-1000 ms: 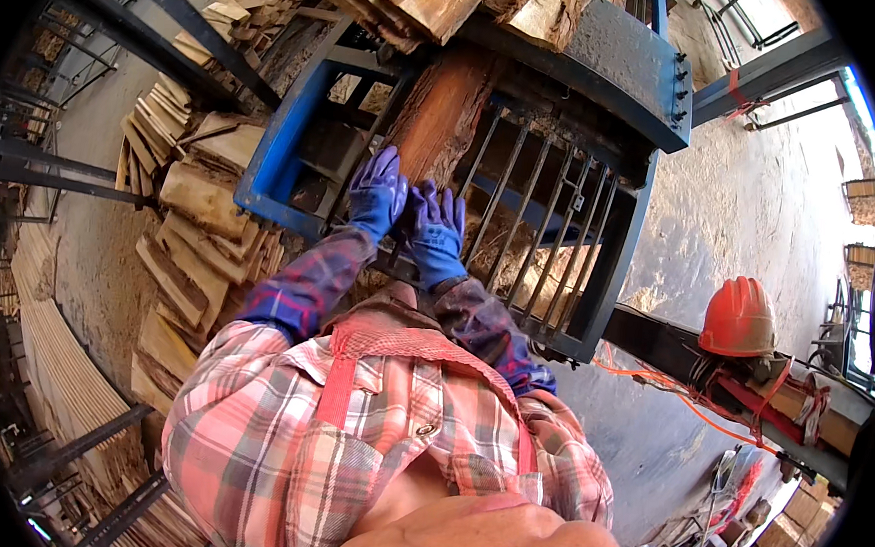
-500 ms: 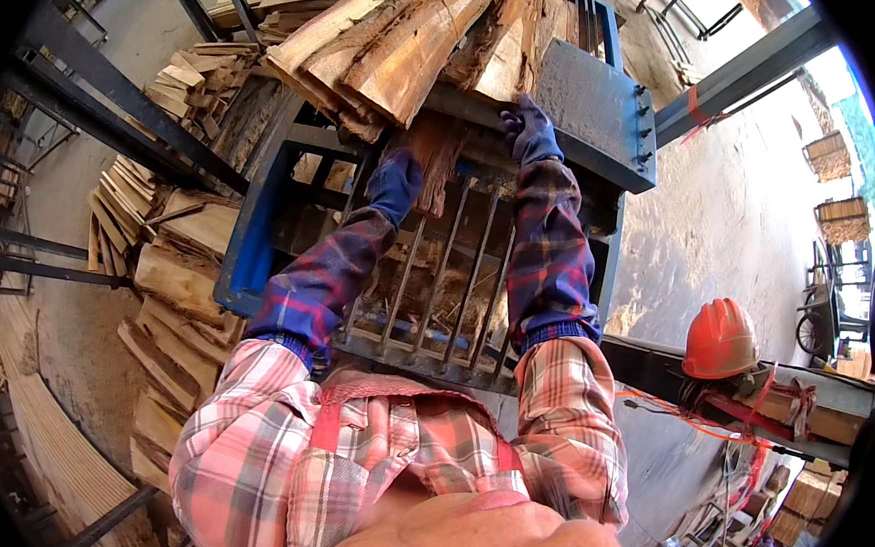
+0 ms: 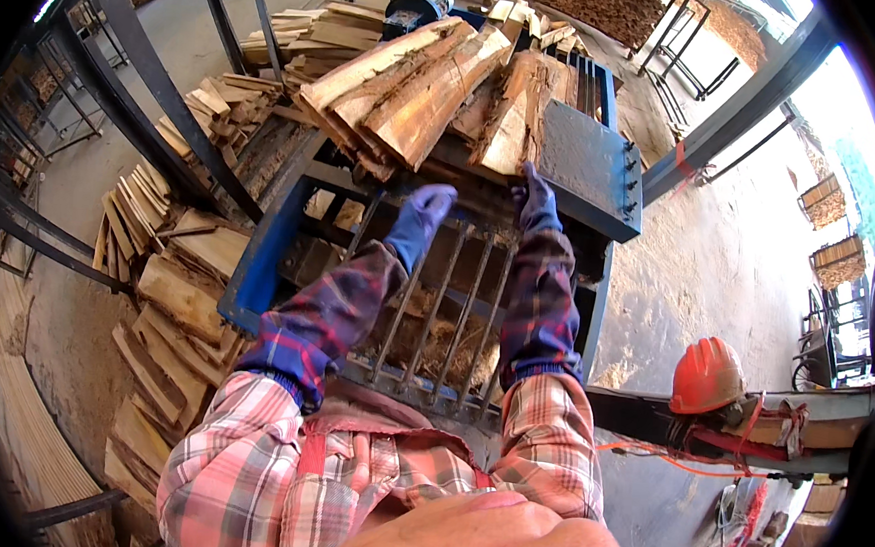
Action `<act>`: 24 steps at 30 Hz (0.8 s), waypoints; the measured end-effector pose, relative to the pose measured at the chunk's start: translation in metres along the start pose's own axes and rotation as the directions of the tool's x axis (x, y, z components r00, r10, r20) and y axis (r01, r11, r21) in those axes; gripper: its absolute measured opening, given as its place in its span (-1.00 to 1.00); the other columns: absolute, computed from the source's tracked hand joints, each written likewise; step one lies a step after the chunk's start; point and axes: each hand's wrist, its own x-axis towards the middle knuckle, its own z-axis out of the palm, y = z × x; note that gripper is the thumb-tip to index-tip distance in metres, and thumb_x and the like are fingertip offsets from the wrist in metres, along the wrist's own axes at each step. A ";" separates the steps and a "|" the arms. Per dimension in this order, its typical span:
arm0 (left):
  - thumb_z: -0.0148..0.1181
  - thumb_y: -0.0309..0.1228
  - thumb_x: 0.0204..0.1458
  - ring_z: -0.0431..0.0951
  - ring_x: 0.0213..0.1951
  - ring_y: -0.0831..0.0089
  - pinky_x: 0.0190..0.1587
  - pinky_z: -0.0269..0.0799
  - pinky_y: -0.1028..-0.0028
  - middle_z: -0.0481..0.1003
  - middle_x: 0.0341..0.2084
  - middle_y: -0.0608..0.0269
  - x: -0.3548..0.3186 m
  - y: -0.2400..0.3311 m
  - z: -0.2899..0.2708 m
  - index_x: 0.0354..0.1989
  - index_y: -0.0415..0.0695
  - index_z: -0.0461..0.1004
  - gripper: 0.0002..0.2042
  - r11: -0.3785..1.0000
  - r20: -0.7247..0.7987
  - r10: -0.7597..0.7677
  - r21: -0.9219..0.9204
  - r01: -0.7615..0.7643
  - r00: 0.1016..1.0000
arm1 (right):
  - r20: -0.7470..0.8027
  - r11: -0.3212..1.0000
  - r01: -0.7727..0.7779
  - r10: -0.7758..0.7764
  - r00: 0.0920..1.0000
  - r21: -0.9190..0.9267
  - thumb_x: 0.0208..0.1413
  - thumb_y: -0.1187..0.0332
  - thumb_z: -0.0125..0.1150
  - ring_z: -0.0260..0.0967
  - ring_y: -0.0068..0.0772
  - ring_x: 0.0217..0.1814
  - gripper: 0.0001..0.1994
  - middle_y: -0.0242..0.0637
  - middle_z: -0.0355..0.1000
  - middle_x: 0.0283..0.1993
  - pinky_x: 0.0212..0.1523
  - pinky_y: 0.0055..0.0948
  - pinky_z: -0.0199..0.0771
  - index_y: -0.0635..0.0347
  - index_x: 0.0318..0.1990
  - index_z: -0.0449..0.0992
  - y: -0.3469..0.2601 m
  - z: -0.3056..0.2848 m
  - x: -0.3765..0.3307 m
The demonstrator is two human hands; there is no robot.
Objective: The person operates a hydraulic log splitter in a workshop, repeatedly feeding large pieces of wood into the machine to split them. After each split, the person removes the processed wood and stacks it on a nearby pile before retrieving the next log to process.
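Note:
My left hand (image 3: 423,218), in a purple-blue glove, hovers above the parallel metal bars (image 3: 441,304) of a blue-framed machine (image 3: 258,253). It holds nothing, and its fingers look stretched out and close together. My right hand (image 3: 539,204), gloved alike, is at the near end of a rough bark-edged wood slab (image 3: 512,118). One finger points up at that end; whether it touches the wood I cannot tell. Left of that slab, several long split slabs (image 3: 408,96) lie fanned on the machine's top, their near ends sticking out toward me.
A flat steel cover (image 3: 587,162) is right of the slabs. Stacked offcuts (image 3: 181,288) line the left side, among dark metal posts (image 3: 167,107). At right, a red hard hat (image 3: 709,375) rests on a beam, with an orange cord (image 3: 667,460) below. A motor (image 3: 419,10) stands at the back.
The dark bark piece under my left hand is no longer seen on the bars. My left hand has come off it, and my right hand has extended a finger. The view has tilted toward the back.

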 end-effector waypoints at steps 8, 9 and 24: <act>0.18 -0.12 0.13 0.34 0.19 0.32 0.24 0.20 0.42 0.37 0.13 -0.11 -0.151 -0.018 0.031 0.23 -0.40 0.20 -0.34 0.901 0.055 -0.285 0.357 0.247 0.957 | 0.032 0.994 -0.092 0.094 0.995 -0.064 0.21 0.05 0.15 0.24 -0.58 -0.68 -0.67 -0.40 0.34 -0.62 -0.66 -0.57 0.15 0.04 -0.49 0.37 0.156 -0.099 -0.311; 0.25 -0.09 0.07 0.30 0.23 0.24 0.27 0.16 0.41 0.31 0.18 -0.21 -0.185 -0.004 0.045 0.25 -0.41 0.17 -0.27 0.920 0.042 -0.274 0.303 0.249 0.961 | -0.036 0.984 -0.166 0.164 0.986 -0.064 0.23 0.08 0.11 0.28 -0.56 -0.65 -0.67 -0.39 0.37 -0.59 -0.63 -0.56 0.20 0.07 -0.48 0.40 0.163 -0.108 -0.344; 0.25 -0.26 0.11 0.47 -0.02 0.46 0.06 0.37 0.46 0.48 -0.02 0.03 -0.223 -0.030 0.000 0.23 -0.37 0.25 -0.41 0.936 -0.195 -0.314 0.100 0.338 0.929 | 0.652 -0.145 0.650 -0.360 0.667 -0.746 -0.22 0.02 0.40 0.21 0.13 0.22 -0.17 0.06 0.15 0.29 0.12 -0.12 0.35 0.21 0.21 0.23 0.140 -0.083 -0.358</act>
